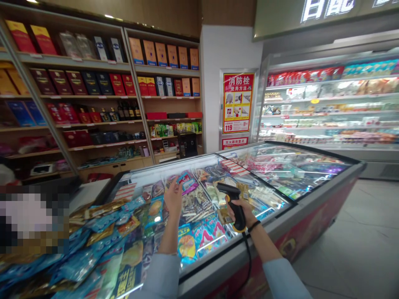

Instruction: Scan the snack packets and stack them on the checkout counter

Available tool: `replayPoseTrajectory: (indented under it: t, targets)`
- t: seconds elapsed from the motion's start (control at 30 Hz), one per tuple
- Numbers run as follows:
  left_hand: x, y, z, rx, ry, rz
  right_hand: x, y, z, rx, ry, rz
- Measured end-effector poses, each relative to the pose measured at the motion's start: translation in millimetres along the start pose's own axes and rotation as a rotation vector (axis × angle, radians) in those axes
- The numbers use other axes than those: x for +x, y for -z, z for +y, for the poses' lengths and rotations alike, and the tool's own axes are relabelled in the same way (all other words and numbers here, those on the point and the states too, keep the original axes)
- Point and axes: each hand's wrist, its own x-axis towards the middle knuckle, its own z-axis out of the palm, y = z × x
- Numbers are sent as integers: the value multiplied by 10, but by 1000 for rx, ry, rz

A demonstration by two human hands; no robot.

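Note:
My right hand (241, 209) is wrapped around the grip of a black barcode scanner (237, 207) with yellow trim. The scanner's head points left, above the freezer, and its cord hangs down by the freezer's front. My left hand (173, 197) is raised over the packets, its fingers loosely bent and apart. Just beside its fingertips is a blue, red and purple packet (188, 183); I cannot tell whether they touch it. Under both hands lies a glass-topped chest freezer (215, 253) filled with frozen packets, including ice cream packs (207, 234).
Blue and gold packets (90, 245) are heaped at the lower left. Shelves (102, 95) of boxed goods stand behind, a lit refrigerated display (330, 108) at right. A red sign (237, 104) hangs between them. Tiled floor (352, 241) runs along the freezer's right side.

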Motion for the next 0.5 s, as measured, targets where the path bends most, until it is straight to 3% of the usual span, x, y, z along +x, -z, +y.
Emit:
replayPoseTrajectory:
  t: [0.5]
  targets:
    - [-40,81,155,75,14,70,-23,-63,-42,-111,-6,59]
